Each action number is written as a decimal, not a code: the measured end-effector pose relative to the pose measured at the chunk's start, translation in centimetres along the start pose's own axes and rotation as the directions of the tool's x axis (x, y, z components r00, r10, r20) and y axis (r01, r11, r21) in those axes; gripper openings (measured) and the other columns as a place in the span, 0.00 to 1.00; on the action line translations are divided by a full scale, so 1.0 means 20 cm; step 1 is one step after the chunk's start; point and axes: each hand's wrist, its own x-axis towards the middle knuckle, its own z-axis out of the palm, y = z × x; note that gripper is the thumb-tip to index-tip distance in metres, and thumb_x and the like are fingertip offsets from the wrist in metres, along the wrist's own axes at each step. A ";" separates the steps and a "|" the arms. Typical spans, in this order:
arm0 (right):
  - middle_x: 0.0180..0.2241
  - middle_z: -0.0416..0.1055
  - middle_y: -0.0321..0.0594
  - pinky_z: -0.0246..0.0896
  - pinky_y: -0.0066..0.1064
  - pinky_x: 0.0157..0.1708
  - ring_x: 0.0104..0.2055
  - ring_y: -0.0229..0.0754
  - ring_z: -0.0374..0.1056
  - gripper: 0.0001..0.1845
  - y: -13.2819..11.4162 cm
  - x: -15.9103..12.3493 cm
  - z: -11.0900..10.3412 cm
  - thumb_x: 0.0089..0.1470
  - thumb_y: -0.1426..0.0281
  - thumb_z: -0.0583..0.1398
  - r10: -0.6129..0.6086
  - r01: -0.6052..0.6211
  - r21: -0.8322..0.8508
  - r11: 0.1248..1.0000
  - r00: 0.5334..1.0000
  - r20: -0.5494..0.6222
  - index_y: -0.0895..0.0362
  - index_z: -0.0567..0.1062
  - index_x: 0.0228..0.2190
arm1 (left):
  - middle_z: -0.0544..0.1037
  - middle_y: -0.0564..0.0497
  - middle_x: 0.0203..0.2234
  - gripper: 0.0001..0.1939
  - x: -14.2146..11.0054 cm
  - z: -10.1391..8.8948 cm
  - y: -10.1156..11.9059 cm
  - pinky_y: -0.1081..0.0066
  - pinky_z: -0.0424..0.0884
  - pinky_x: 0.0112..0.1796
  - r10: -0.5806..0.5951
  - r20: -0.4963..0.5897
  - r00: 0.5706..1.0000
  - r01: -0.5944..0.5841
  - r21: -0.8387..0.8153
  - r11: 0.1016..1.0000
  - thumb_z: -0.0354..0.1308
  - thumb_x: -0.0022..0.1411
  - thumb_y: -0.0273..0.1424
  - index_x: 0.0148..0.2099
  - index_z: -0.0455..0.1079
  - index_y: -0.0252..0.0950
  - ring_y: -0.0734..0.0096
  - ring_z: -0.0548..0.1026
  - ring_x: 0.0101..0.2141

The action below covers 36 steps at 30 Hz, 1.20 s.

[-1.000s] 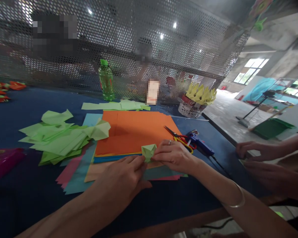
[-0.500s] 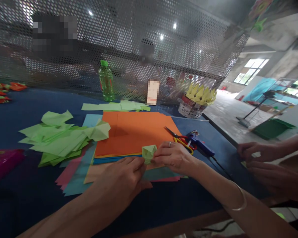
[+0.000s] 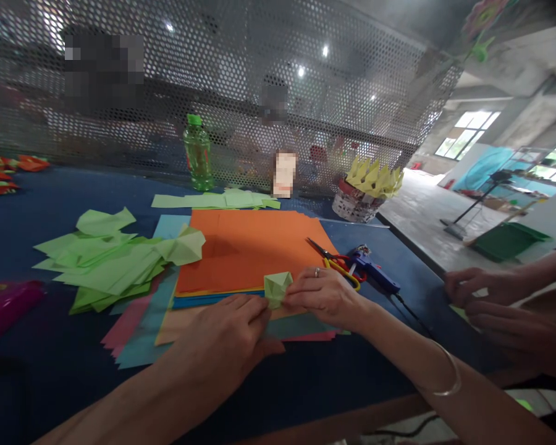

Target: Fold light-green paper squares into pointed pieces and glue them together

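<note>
A small folded piece of light green paper [image 3: 277, 288] lies over the near edge of a stack of coloured sheets. My left hand [image 3: 234, 324] has its fingertips on the paper's left edge, the thumb sticking out below. From the other side, my right hand [image 3: 327, 295], with a ring, pinches the right edge with its fingers closed. Orange sheets [image 3: 250, 247] top the stack, with blue, peach, teal and pink ones beneath. Just beyond my right hand lie scissors [image 3: 336, 262] with red and yellow handles and a blue glue gun [image 3: 373, 269].
To the left are loose green paper pieces [image 3: 106, 262] and a magenta object [image 3: 13, 309]. A green bottle [image 3: 197, 154], green strips [image 3: 213, 199] and a basket with yellow folded points [image 3: 359, 203] stand along the perforated screen [image 3: 241, 74]. Another person's hands [image 3: 505, 303] are at right.
Almost nothing differs. Both my hands stay on the folded green paper, and the view has shifted very slightly. The other person's hands at the right have moved a little.
</note>
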 end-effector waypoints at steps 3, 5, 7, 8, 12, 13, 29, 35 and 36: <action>0.38 0.81 0.41 0.72 0.33 0.43 0.40 0.39 0.74 0.13 0.00 0.00 0.00 0.67 0.73 0.55 -0.006 0.006 -0.001 1.000 1.000 0.004 0.57 0.80 0.37 | 0.78 0.43 0.41 0.12 0.00 0.00 0.00 0.56 0.74 0.42 -0.004 0.015 1.000 0.004 0.002 1.000 0.60 0.68 0.37 0.45 0.75 0.33 0.53 0.76 0.41; 0.39 0.81 0.40 0.71 0.33 0.44 0.40 0.39 0.74 0.12 0.00 -0.01 0.01 0.66 0.74 0.55 -0.007 0.007 -0.002 1.000 1.000 0.014 0.57 0.79 0.37 | 0.77 0.43 0.42 0.12 0.00 0.00 0.01 0.56 0.74 0.42 0.001 0.008 1.000 -0.001 0.018 1.000 0.59 0.68 0.37 0.46 0.74 0.33 0.53 0.76 0.41; 0.40 0.80 0.39 0.71 0.32 0.44 0.41 0.39 0.73 0.10 0.00 -0.01 0.01 0.66 0.74 0.56 -0.005 0.005 -0.001 1.000 1.000 0.022 0.57 0.78 0.36 | 0.77 0.42 0.43 0.12 0.00 0.01 0.01 0.55 0.74 0.42 0.009 -0.007 1.000 -0.008 0.031 0.999 0.59 0.68 0.36 0.49 0.73 0.34 0.52 0.76 0.42; 0.40 0.80 0.39 0.70 0.32 0.44 0.40 0.39 0.73 0.10 0.00 -0.01 0.01 0.66 0.74 0.56 -0.003 0.003 -0.001 1.000 1.000 0.021 0.57 0.78 0.36 | 0.77 0.42 0.44 0.13 0.00 0.01 0.01 0.55 0.74 0.42 0.013 -0.012 1.000 -0.013 0.036 0.999 0.59 0.68 0.36 0.50 0.72 0.34 0.52 0.76 0.42; 0.39 0.80 0.40 0.70 0.33 0.43 0.39 0.39 0.72 0.12 0.00 -0.01 0.01 0.65 0.76 0.56 0.000 0.000 -0.003 1.000 1.000 0.023 0.57 0.77 0.33 | 0.75 0.40 0.47 0.15 0.00 0.01 0.02 0.54 0.73 0.44 0.011 0.006 1.000 -0.012 0.055 0.998 0.61 0.67 0.36 0.52 0.70 0.34 0.49 0.75 0.46; 0.39 0.80 0.40 0.70 0.33 0.42 0.39 0.40 0.72 0.12 0.00 -0.01 0.01 0.65 0.76 0.56 0.000 0.000 -0.004 1.000 1.000 0.024 0.57 0.77 0.33 | 0.74 0.41 0.47 0.15 0.00 0.01 0.02 0.55 0.73 0.44 0.005 0.020 1.000 -0.006 0.055 0.998 0.62 0.66 0.36 0.52 0.70 0.34 0.50 0.74 0.46; 0.35 0.77 0.42 0.69 0.35 0.38 0.38 0.42 0.70 0.15 -0.04 0.01 -0.04 0.53 0.82 0.54 0.077 -0.077 -0.001 0.997 0.997 0.020 0.56 0.78 0.32 | 0.76 0.46 0.44 0.20 0.03 -0.01 0.03 0.60 0.71 0.41 -0.010 0.083 0.996 0.000 0.122 0.992 0.66 0.63 0.38 0.54 0.70 0.35 0.53 0.75 0.43; 0.36 0.77 0.42 0.69 0.35 0.38 0.38 0.43 0.70 0.15 -0.03 0.00 -0.04 0.51 0.82 0.54 0.068 -0.068 0.000 0.998 0.998 0.011 0.56 0.78 0.33 | 0.76 0.46 0.43 0.20 0.03 -0.01 0.04 0.61 0.71 0.40 -0.017 0.085 0.996 0.005 0.138 0.990 0.67 0.62 0.38 0.53 0.71 0.35 0.54 0.75 0.42; 0.36 0.77 0.42 0.69 0.35 0.38 0.38 0.43 0.70 0.16 -0.03 0.00 -0.04 0.51 0.82 0.54 0.067 -0.067 -0.005 0.998 0.998 0.010 0.56 0.79 0.34 | 0.76 0.46 0.43 0.20 0.02 -0.01 0.04 0.60 0.71 0.41 -0.011 0.085 0.996 -0.001 0.140 0.990 0.67 0.62 0.38 0.53 0.71 0.35 0.54 0.75 0.42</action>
